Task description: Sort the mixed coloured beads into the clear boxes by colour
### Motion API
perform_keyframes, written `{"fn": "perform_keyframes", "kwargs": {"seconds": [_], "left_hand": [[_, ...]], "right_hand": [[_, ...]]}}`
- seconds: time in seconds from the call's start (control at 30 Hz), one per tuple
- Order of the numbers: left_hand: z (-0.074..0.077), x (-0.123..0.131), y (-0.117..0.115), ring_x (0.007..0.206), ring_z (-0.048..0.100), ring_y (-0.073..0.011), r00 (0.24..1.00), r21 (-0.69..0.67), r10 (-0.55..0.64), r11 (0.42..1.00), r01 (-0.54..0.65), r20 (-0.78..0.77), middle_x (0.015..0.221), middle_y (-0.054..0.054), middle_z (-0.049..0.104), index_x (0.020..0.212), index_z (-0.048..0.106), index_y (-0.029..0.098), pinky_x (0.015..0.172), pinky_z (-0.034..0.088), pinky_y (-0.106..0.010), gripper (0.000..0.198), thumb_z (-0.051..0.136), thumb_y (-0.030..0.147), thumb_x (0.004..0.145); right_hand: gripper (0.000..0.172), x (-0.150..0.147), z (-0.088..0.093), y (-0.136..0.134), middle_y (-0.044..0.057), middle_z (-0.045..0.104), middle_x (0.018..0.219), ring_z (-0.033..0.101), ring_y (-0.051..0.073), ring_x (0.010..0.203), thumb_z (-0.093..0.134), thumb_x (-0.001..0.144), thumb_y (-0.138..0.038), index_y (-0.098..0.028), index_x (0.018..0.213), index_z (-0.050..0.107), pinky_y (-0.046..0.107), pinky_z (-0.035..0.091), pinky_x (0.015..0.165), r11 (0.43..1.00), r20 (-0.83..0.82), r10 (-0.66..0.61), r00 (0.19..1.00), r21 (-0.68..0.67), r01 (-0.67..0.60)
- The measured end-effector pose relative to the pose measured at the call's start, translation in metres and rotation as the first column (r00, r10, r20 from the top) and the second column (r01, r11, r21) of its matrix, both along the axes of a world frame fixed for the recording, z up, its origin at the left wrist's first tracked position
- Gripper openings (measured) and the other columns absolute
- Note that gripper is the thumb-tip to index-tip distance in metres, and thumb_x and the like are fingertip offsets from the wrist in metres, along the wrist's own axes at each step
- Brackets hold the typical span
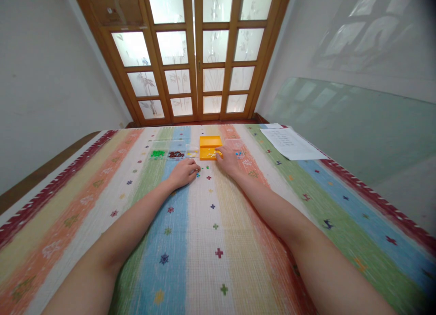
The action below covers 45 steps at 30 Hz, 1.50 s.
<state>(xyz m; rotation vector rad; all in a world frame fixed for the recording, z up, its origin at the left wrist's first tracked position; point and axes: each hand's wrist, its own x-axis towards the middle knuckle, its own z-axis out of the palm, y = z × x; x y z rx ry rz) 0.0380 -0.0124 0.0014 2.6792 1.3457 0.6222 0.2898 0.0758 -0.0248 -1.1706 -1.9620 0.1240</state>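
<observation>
My left hand [185, 173] rests on the cloth with its fingers curled in. Small green and blue pieces [198, 174] lie at its fingertips; what the fingers hold, if anything, is too small to make out. My right hand [229, 161] reaches to the right side of an open yellow box [205, 156], thumb and fingers bent together over its tray. Small pale pieces [213, 154] lie in that tray. Whatever is pinched there is hidden. Left of the box stand clear cases with green pieces [158, 153], dark brown pieces [176, 154] and yellow pieces [192, 154].
A clear case with blue pieces [239, 154] sits right of my right hand. Printed paper sheets [291, 143] lie at the back right. A striped, patterned tablecloth [204, 260] covers the table. Beyond its far edge are wooden glazed doors [197, 92].
</observation>
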Motion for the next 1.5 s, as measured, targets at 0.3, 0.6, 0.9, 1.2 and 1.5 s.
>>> {"fn": "perform_keyframes", "kwargs": {"seconds": [0.3, 0.6, 0.9, 1.2, 1.5], "left_hand": [[0.001, 0.002, 0.0, 0.103, 0.059, -0.026, 0.999, 0.022, 0.047, 0.999, -0.047, -0.016, 0.105, -0.008, 0.066, 0.099, 0.075, 0.023, 0.096, 0.047, -0.042, 0.016, 0.059, 0.028, 0.096], [-0.002, 0.019, 0.01, 0.099, 0.06, -0.0278, 0.995, 0.001, 0.105, 0.995, -0.105, -0.003, 0.098, -0.009, 0.067, 0.091, 0.076, 0.022, 0.092, 0.048, -0.044, 0.014, 0.064, 0.026, 0.092], [-0.002, 0.012, 0.012, 0.099, 0.061, -0.0257, 0.988, 0.02, 0.14, 0.99, -0.142, 0.072, 0.098, -0.008, 0.07, 0.091, 0.074, 0.021, 0.093, 0.048, -0.041, 0.013, 0.061, 0.025, 0.093], [-0.003, -0.053, 0.031, 0.081, 0.065, -0.0207, 0.798, -0.053, 0.507, 0.853, -0.52, 0.325, 0.091, -0.006, 0.075, 0.1, 0.072, 0.022, 0.077, 0.046, -0.031, 0.02, 0.055, 0.033, 0.096], [-0.01, -0.114, 0.046, 0.081, 0.07, -0.0205, 0.478, -0.185, 0.724, 0.626, -0.757, 0.497, 0.086, -0.004, 0.078, 0.097, 0.072, 0.019, 0.079, 0.049, -0.029, 0.023, 0.054, 0.032, 0.091]], "right_hand": [[0.02, -0.007, 0.003, -0.011, 0.012, 0.072, 0.109, 0.061, 0.027, 0.107, 0.057, 0.093, -0.015, -0.018, 0.103, 0.074, 0.042, 0.046, 0.097, 0.999, 0.043, 0.044, 0.998, 0.025, -0.045], [0.019, -0.013, 0.003, -0.013, 0.011, 0.071, 0.106, 0.06, 0.027, 0.105, 0.058, 0.094, -0.015, -0.02, 0.101, 0.074, 0.039, 0.045, 0.094, 0.997, 0.071, 0.061, 0.996, 0.037, -0.063], [0.018, -0.012, 0.009, -0.018, 0.011, 0.071, 0.106, 0.059, 0.027, 0.104, 0.058, 0.095, -0.016, -0.02, 0.101, 0.074, 0.04, 0.044, 0.094, 0.995, 0.091, 0.085, 0.992, 0.038, -0.089], [0.017, -0.028, 0.013, -0.041, 0.009, 0.073, 0.105, 0.06, 0.024, 0.102, 0.06, 0.1, -0.022, -0.021, 0.109, 0.074, 0.038, 0.041, 0.093, 0.917, 0.343, 0.376, 0.861, -0.008, -0.398], [0.017, -0.033, 0.014, -0.053, 0.007, 0.071, 0.101, 0.058, 0.022, 0.098, 0.059, 0.101, -0.025, -0.023, 0.108, 0.075, 0.035, 0.041, 0.088, 0.824, 0.395, 0.528, 0.752, -0.025, -0.566]]}}
